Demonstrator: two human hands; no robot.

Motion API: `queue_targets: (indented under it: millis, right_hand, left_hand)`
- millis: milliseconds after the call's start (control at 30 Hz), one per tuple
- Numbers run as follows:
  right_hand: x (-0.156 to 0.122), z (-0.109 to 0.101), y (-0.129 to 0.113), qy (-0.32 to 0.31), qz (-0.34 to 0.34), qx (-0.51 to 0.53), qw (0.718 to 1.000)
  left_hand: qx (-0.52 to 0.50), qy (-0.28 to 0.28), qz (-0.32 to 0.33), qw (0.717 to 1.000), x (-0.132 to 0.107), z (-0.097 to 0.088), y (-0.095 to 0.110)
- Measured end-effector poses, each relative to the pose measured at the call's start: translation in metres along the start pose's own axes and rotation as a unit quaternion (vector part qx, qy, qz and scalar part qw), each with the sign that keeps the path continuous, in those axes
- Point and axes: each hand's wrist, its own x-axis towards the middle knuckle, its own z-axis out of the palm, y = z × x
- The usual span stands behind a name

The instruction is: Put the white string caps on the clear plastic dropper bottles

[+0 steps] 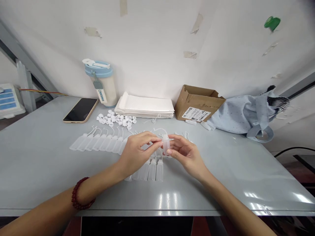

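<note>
My right hand [184,152] grips a small translucent plastic bottle [166,146] upright between thumb and fingers. A thin pale tube [160,129] curves from the bottle's top to the left. Against the bottle's left side, my left hand [142,146] is closed in a pinch; whatever its fingertips hold is hidden. Behind my left hand, a row of similar bottles [92,143] with thin tubes lies on the grey table [49,170]. Below my hands more such bottles [152,171] lie side by side, partly covered by my left hand. Small white caps [115,118] form a loose pile farther back.
White padded envelopes [145,105] are stacked by the wall, beside an opened cardboard box [197,103]. A tumbler [103,83] and a phone [80,110] stand and lie at the left. A light blue cloth bag [243,113] rests at the right.
</note>
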Motion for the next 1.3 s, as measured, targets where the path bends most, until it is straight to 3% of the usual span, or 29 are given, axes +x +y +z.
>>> queue_targets:
  millis: [200,500,833,1300]
  right_hand:
    - [-0.001,0.001,-0.002,0.011,-0.003,-0.009,1.0]
    - [0.0,0.0,-0.003,0.024,0.01,0.02,0.999]
    - [-0.001,0.0,-0.005,0.033,0.002,0.019,0.999]
    - [0.0,-0.001,-0.004,0.028,0.004,0.019,0.999]
  left_hand:
    - [0.073,0.023,0.061,0.995,-0.001,0.003,-0.004]
    - [0.098,-0.072,0.137,0.983,-0.005,0.005,-0.008]
    - [0.135,-0.035,0.211,0.967,-0.004,0.007,-0.01]
    - [0.14,-0.03,0.226,0.963,-0.005,0.009,-0.012]
